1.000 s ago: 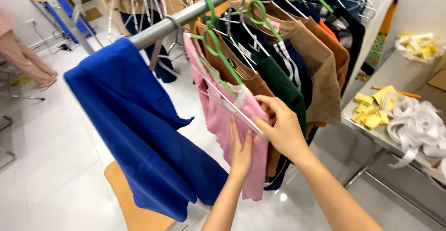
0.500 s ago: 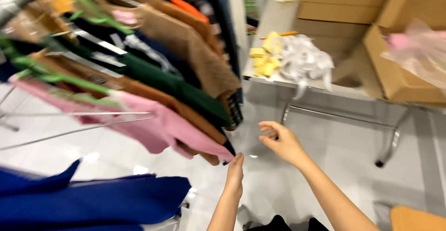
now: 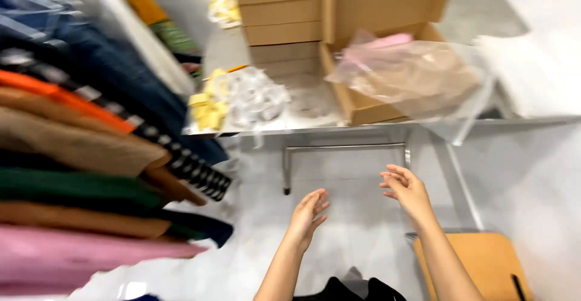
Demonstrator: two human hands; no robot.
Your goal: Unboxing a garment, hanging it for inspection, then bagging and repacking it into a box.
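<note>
Both bare forearms enter from the lower edge and extend toward 12 o'clock. The left hand (image 3: 307, 215) is open, fingers loosely extended and together, palm turned toward 3 o'clock. The right hand (image 3: 407, 191), at 2 o'clock from the left, is open with fingers slightly curled toward 9 o'clock. Neither hand grasps anything.

The table (image 3: 423, 125) is grey metal with a dull brushed sheen, its legs smooth steel. The box (image 3: 363, 104) on it is matt brown cardboard, holding a thin, glossy, crinkled clear plastic bag (image 3: 417, 71). The hanging clothes (image 3: 78, 174) are soft matt cloth. The floor (image 3: 357, 234) is glossy and white, the stool (image 3: 484, 264) smooth pale wood.
</note>
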